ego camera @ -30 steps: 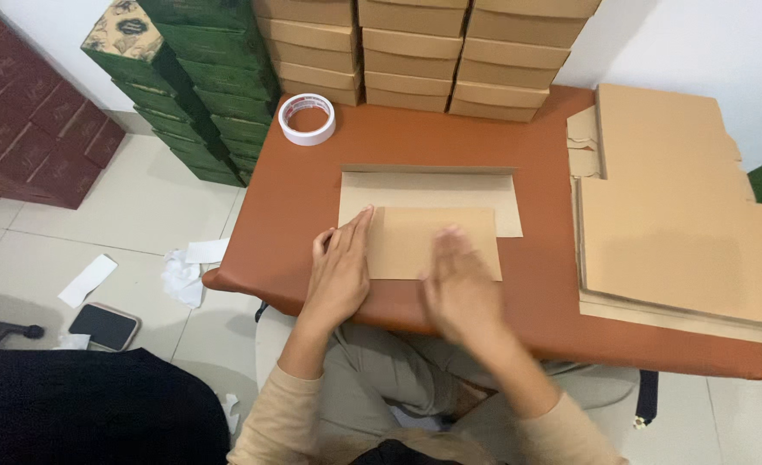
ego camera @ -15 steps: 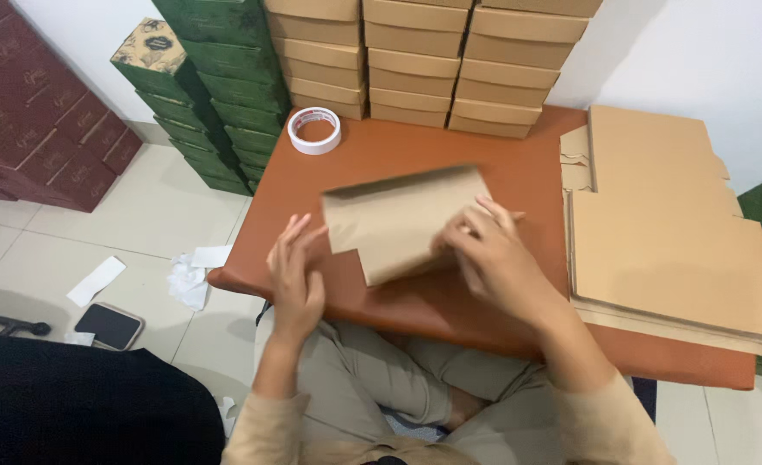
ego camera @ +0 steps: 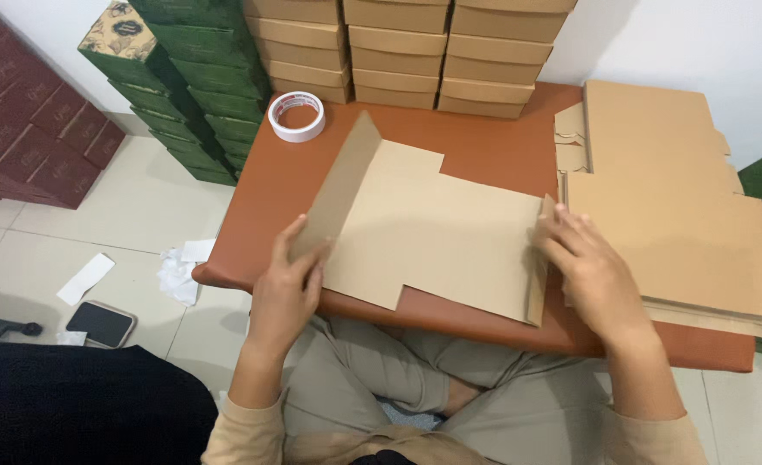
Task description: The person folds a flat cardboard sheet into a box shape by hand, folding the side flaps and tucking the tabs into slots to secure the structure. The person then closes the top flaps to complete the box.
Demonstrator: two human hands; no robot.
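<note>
Lying at the frame's centre on the orange-brown low table (ego camera: 484,138), the flat tan cardboard box blank (ego camera: 437,228) is grasped at both side flaps: left hand (ego camera: 288,288) lifting one, right hand (ego camera: 589,267) pinching the other. Uneven pulling could crease it or nudge the stack of tan cardboard blanks (ego camera: 682,215) at right.

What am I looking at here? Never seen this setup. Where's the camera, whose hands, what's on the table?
There is no machine: a seated person works bare-handed, filmed by a camera on their head looking down. On the brown table lies a flat cardboard blank. The left hand lifts its left flap; the right hand raises the right flap. A stack of flat blanks lies to the right, a tape roll at the far edge, with tan boxes and green boxes behind.
</note>
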